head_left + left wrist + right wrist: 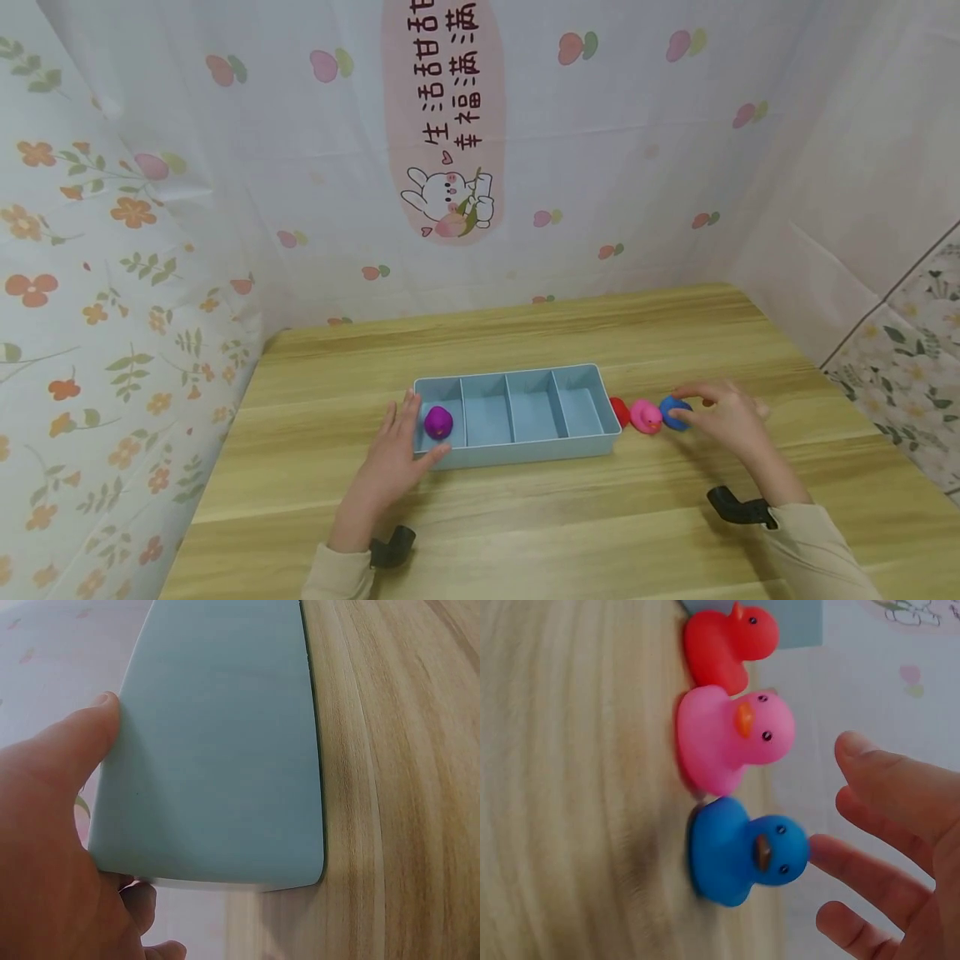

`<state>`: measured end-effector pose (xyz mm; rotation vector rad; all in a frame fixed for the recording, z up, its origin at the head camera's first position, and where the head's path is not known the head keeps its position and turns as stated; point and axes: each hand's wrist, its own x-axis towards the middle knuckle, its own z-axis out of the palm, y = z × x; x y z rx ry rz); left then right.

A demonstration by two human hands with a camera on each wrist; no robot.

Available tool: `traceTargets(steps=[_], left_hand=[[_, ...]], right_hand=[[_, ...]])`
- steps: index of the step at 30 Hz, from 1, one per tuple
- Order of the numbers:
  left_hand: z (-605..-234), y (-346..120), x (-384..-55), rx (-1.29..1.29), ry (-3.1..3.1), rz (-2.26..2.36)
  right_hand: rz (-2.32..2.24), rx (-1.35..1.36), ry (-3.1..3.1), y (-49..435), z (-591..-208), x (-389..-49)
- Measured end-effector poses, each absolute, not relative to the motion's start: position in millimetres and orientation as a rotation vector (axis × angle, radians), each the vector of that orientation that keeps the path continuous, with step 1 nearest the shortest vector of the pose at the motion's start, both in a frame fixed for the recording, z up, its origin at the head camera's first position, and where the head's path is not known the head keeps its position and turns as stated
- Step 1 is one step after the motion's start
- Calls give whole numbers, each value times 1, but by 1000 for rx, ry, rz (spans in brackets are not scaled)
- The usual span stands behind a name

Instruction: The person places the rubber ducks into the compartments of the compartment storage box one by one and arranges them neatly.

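My left hand (390, 457) holds the left end of a light blue divided box (517, 455), its thumb at the near rim and its fingers along the end wall. A purple rubber duck (438, 422) sits in the leftmost compartment. Over the blue rubber duck (724, 855) hovers my right hand (729, 421), thumb and fingers spread; in the right wrist view the fingertips are close to the duck's head. Beside it in a row stand a pink rubber duck (709, 742) and a red rubber duck (716, 649), the red one nearest the box and partly hidden by it in the head view.
The wood-grain table (510, 525) carries everything. Printed cloth (315, 200) hangs behind the table and along both sides. Black curved mounts (738, 506) sit at both wrists. Three other compartments lie right of the duck's one.
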<state>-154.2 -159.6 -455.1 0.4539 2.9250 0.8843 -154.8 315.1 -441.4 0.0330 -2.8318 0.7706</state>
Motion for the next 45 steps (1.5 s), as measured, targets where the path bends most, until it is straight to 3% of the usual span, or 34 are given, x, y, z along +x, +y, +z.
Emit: traceTargets(steps=[23,45], left_hand=[[-463,-164,-154,451,2946,909],[-463,-162,-155,451,2932,934]], right_hand=[[800,97,-2909,333,-472,-158],[753,32,-2853,329,-469,-155]])
